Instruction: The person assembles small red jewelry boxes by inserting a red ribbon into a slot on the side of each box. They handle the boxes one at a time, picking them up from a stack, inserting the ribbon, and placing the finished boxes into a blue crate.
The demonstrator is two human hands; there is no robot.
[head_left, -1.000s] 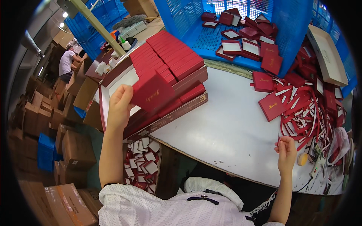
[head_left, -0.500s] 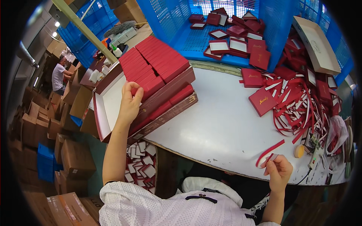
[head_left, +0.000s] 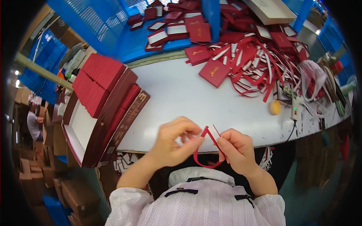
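A thin red strip with a white side (head_left: 195, 155) hangs in a bent loop in front of me, over the table's near edge. My left hand (head_left: 175, 141) pinches one end between thumb and fingertips. My right hand (head_left: 237, 150) grips the strip's other part from the right, thumb pressed against the fingers. Farther off lies a red box with gold lettering (head_left: 215, 71), beside a tangled heap of red and white strips (head_left: 260, 71). At the left, a shallow dark red tray (head_left: 130, 79) holds tight rows of small red boxes (head_left: 102, 75), stacked on another carton.
Blue perforated crates (head_left: 139, 47) at the back hold red boxes, several open. A yellow round pot (head_left: 274, 107), a white device with a wire (head_left: 296, 107) and a plastic bag (head_left: 313, 75) stand at the right. Brown cartons (head_left: 79, 196) and a person (head_left: 34, 122) are left.
My left hand has left the rows of red boxes and come to the middle, taking hold of the strip. My right hand has brought the strip inward. The view has turned right.
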